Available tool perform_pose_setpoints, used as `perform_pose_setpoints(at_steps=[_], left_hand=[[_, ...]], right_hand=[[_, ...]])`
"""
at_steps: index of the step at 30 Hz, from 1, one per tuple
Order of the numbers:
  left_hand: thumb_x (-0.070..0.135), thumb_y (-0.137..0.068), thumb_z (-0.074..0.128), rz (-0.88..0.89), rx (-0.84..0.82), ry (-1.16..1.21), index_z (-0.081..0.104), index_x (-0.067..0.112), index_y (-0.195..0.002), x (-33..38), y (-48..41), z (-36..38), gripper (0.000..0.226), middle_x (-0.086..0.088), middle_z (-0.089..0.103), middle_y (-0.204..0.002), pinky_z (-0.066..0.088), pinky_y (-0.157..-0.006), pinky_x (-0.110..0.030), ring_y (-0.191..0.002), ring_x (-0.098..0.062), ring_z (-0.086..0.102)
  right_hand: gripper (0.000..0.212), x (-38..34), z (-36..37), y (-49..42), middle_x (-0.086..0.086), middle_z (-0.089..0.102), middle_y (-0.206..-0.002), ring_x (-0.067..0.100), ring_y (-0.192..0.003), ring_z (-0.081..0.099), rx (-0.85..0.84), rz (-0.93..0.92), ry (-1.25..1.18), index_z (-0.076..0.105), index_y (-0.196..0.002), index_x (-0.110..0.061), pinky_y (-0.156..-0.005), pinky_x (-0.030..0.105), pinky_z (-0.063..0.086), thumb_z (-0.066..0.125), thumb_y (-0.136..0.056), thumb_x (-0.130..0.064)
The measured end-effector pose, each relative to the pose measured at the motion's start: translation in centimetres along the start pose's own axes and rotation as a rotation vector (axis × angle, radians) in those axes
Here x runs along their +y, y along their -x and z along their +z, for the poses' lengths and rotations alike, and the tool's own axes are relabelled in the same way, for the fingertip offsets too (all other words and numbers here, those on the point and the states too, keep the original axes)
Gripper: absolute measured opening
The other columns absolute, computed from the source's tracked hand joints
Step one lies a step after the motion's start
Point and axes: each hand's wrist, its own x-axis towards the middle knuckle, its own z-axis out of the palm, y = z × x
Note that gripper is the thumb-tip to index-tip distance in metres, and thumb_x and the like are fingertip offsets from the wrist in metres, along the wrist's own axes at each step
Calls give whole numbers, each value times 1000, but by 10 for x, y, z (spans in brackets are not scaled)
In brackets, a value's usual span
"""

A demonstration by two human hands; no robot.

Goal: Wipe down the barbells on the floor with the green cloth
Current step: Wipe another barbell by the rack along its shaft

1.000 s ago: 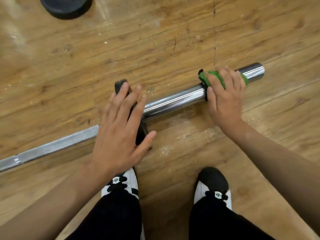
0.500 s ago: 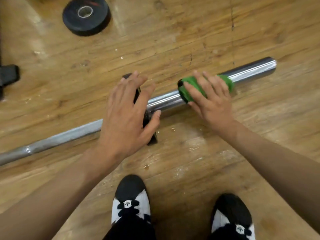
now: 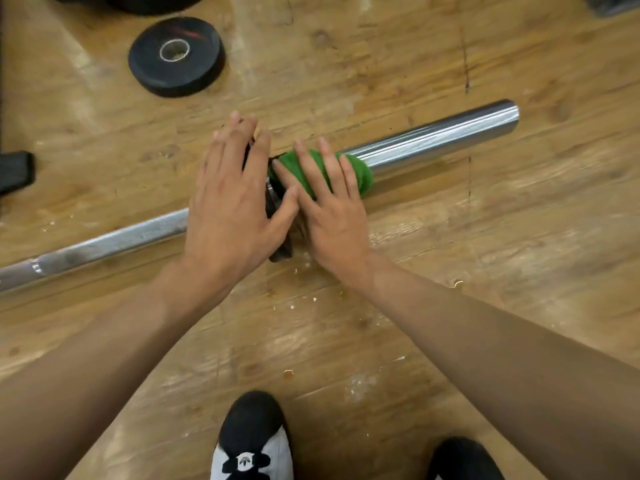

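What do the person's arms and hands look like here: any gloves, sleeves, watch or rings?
The left hand and right hand are bare: no gloves, rings or watch show. Both forearms are uncovered as far as the frame edge, so no sleeve is in view. Below them the person wears black-and-white shoes with a small black logo on the tongue.

Wooden floor (image 3: 450, 306), scuffed, flecked with pale chips. Small black plate (image 3: 176, 57) lying flat, steel-ringed hole upward. Beyond plate, at top edge: larger black discs (image 3: 152, 1). Left of and nearer than plate: black block (image 3: 15, 171), cropped. Well nearer than plate, bottom edge: black-and-white shoes (image 3: 251, 441).
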Motion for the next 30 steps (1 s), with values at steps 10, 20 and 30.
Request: perform_pose_setpoints(at_steps=[10,20,30], left_hand=[[47,-91,66,-33,-74,-2,34,0,-157,-32,-48,-6,87,-17,31,-163,20,-129,-42,-154,-33,24],[56,-86,75,-80,-28,121,34,-2,-157,-37,-67,-2,100,-16,34,-161,14,-124,-25,-152,-28,27],[73,-91,45,-61,-18,1,25,7,-163,-11,-10,-1,100,-16,20,-170,14,-129,-48,-160,-32,11]], right_hand=[[52,186,-39,-13,15,27,-168,38,-156,22,-31,314,219,34,-161,-23,-127,52,17,27,-113,-41],[47,31,4,-63,10,36,-165,39,-156,21,-75,257,60,47,-155,-25,-128,54,13,40,-109,-32],[51,140,-54,-14,12,38,-163,34,-153,28,-151,285,168,44,-155,-25,-127,49,14,41,-106,-40]])
